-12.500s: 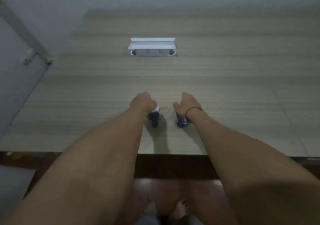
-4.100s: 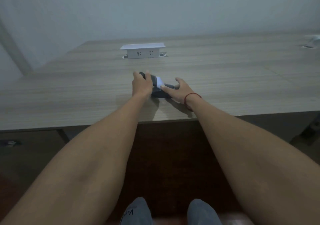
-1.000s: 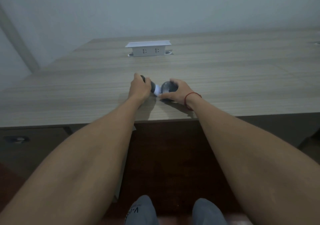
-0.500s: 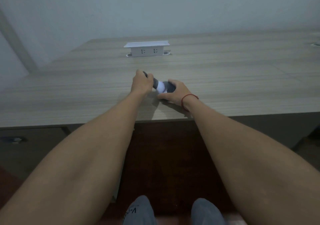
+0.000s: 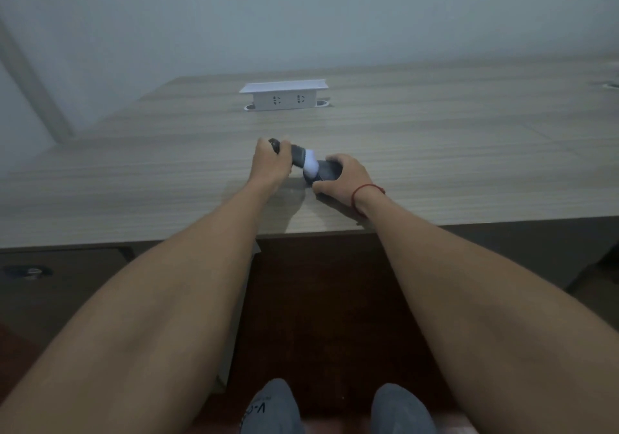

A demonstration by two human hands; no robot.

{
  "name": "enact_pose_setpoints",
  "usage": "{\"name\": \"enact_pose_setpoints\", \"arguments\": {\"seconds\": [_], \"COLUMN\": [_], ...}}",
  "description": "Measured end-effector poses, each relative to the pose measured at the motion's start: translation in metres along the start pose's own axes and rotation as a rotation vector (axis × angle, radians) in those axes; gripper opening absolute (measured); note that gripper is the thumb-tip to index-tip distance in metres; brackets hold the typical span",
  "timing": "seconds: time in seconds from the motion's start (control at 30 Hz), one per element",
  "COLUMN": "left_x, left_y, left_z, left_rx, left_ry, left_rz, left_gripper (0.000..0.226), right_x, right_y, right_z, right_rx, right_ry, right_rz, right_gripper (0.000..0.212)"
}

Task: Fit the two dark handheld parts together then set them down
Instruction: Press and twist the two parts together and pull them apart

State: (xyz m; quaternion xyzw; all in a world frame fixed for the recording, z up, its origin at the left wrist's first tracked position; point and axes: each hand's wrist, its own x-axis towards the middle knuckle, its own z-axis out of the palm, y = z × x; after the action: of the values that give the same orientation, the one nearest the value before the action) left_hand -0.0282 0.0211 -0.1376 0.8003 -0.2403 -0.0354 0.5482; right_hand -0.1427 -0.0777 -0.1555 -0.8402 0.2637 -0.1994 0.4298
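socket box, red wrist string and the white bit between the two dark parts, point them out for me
socket box (image 5: pixel 284 100): head view, on its white front face between the two outlets.
red wrist string (image 5: pixel 365 188): head view, on the strand across the right wrist.
white bit (image 5: pixel 311 164): head view, on its rounded surface between the hands.

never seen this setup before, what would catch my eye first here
First the two bare forearms reaching out to the middle of the wooden table, where the left hand and right hand each grip a dark part meeting at a white section. Behind them a white socket box stands up from the tabletop. A red string circles the right wrist.
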Motion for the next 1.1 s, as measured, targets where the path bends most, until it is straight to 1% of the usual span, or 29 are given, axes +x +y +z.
{"name": "enact_pose_setpoints", "arguments": {"seconds": [0.07,0.17,0.2,0.23,0.27,0.33,0.37,0.4,0.47,0.53,0.6,0.7,0.77,0.87,0.93,1.0,1.07,1.1], "left_x": [-0.002,-0.004,-0.003,-0.002,-0.001,-0.001,-0.002,-0.004,-0.011,-0.012,-0.008,-0.005,-0.008,-0.012,-0.009,-0.006,-0.006,-0.009], "left_y": [0.003,0.001,-0.001,-0.001,0.001,0.009,0.013,0.015,0.016,0.015,0.019,0.026,0.022,0.010,0.005,0.004,0.004,0.004], "left_z": [0.004,-0.002,-0.005,-0.008,-0.009,-0.006,-0.002,0.002,0.009,0.009,0.004,0.002,0.004,-0.001,-0.010,-0.015,-0.012,-0.010], "left_rx": [0.000,0.268,0.321,0.316,0.259,0.074,0.010,-0.002,0.074,0.151,0.189,0.101,0.089,0.157,0.186,0.143,0.092,0.111], "left_ry": [-0.017,-0.008,0.002,0.007,0.015,0.034,0.040,0.038,0.033,0.068,0.088,0.052,0.048,0.072,0.067,0.065,0.047,0.027], "left_rz": [0.003,0.016,0.026,0.033,0.045,0.043,0.036,0.030,-0.031,-0.090,-0.063,0.007,-0.020,-0.082,-0.079,-0.067,-0.059,-0.048], "left_gripper": [0.027,0.036,0.036,0.034,0.030,0.024,0.025,0.027,0.035,0.038,0.038,0.033,0.032,0.036,0.034,0.031,0.035,0.036], "right_x": [0.000,-0.001,-0.001,-0.001,-0.001,0.000,0.000,-0.001,-0.003,-0.005,-0.006,-0.006,-0.006,-0.007,-0.007,-0.007,-0.008,-0.009], "right_y": [0.000,0.000,0.000,-0.001,-0.001,-0.002,-0.002,-0.002,-0.003,-0.002,-0.001,-0.002,-0.001,0.000,0.000,-0.001,-0.003,-0.004], "right_z": [0.000,0.002,0.003,0.004,0.004,0.004,0.004,0.004,0.003,0.002,0.002,0.001,0.001,-0.001,-0.001,0.001,0.002,0.002], "right_rx": [0.020,0.030,0.021,0.010,0.003,0.002,0.005,0.011,0.034,0.060,0.073,0.076,0.097,0.107,0.096,0.066,0.038,0.033], "right_ry": [-0.008,0.002,0.017,0.027,0.037,0.042,0.035,0.029,0.035,0.047,0.053,0.029,0.023,0.026,0.030,0.043,0.042,0.037], "right_rz": [0.003,0.005,0.003,-0.001,-0.004,-0.010,-0.011,-0.017,-0.020,-0.006,0.004,0.006,0.014,0.019,0.027,0.028,0.024,0.023], "right_gripper": [0.069,0.069,0.069,0.069,0.069,0.068,0.067,0.066,0.065,0.069,0.072,0.071,0.069,0.068,0.067,0.066,0.064,0.062]}}
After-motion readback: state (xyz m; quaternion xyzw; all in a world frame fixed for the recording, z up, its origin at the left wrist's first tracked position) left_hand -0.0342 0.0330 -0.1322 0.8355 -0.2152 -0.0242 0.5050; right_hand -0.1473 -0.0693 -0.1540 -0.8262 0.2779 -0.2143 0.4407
